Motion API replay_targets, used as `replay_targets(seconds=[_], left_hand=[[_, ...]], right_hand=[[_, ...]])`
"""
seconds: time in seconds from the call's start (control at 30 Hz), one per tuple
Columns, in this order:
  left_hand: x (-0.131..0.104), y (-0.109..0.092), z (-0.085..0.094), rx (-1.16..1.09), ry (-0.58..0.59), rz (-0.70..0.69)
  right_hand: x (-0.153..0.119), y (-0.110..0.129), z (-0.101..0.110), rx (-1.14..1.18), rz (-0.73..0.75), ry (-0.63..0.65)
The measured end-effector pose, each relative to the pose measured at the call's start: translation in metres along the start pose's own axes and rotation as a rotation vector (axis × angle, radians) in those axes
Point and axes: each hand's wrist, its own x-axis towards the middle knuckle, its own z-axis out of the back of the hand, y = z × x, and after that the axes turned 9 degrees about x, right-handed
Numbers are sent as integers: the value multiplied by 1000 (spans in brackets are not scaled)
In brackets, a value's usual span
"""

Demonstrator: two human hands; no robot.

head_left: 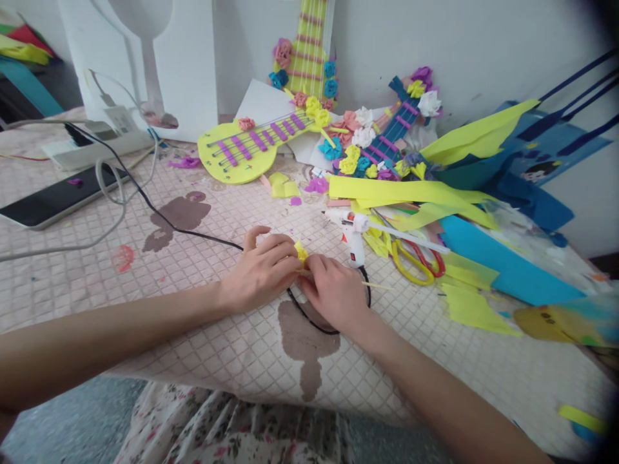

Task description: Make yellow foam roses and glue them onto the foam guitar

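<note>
My left hand [268, 267] and my right hand [336, 287] meet over the middle of the table, fingers pinched together. Between their fingertips shows a small piece of yellow crepe paper [300, 251]. A thin wooden stick [380, 285] passes through my right hand and sticks out on its right side; the hands cover most of it. Just beyond the right hand lies a white glue gun [355, 241] with a glue stick in its back. Its black cord [206, 237] runs beneath my hands.
Yellow and blue paper guitars [239, 151] with paper flowers lie at the back. To the right are scissors [413, 264], yellow strips [401, 191] and a blue sheet [503, 258]. A phone [60, 196] and power strip [97, 145] sit at left.
</note>
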Motion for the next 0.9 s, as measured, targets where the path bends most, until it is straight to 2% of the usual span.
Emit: replay_targets(seconds=[0.37,0.67,0.9], left_hand=[[-2,2,-1,-25,33,15],[-2,-1,-4,-31,6,11],[-2,-1,-3,-30,23,9]], right_hand=[[-3,-9,5,-67,-3,30],[-4,0,8,-60,-39,37],[-5,-9,8,-44,-36,13]])
